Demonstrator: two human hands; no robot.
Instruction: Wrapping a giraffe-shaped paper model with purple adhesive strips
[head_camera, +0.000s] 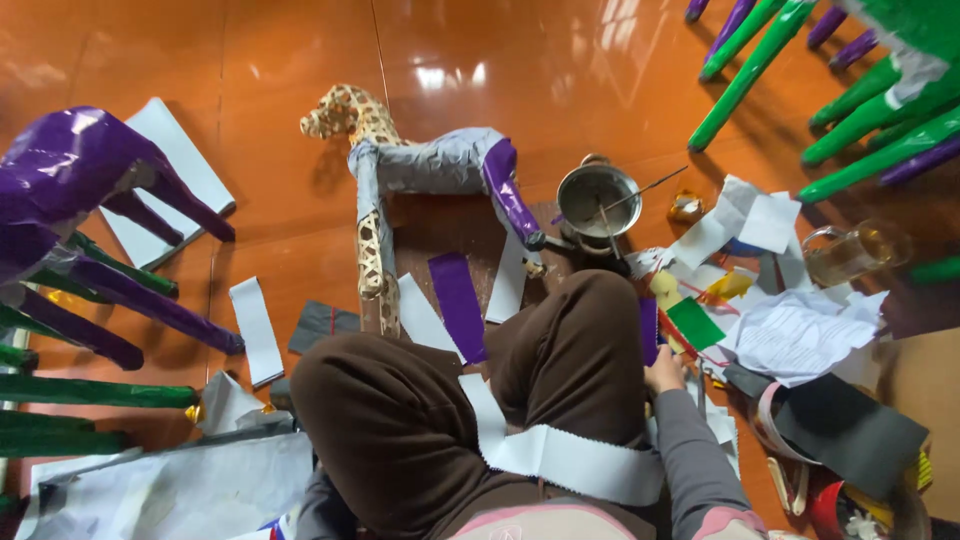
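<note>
Hand (664, 371) low beside paper scraps (700, 322)

Brown trousers, grey long sleeve (690, 450) with pink cuff.

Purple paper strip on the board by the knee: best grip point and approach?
Likely the far end of the purple paper strip, from above: it lies flat on the wooden board, its near end tucked against the knee. Pinch and peel the free edge upward.

One head-worn camera looks steeply down, close above the knees (480, 400) and floor (290, 60).
</note>
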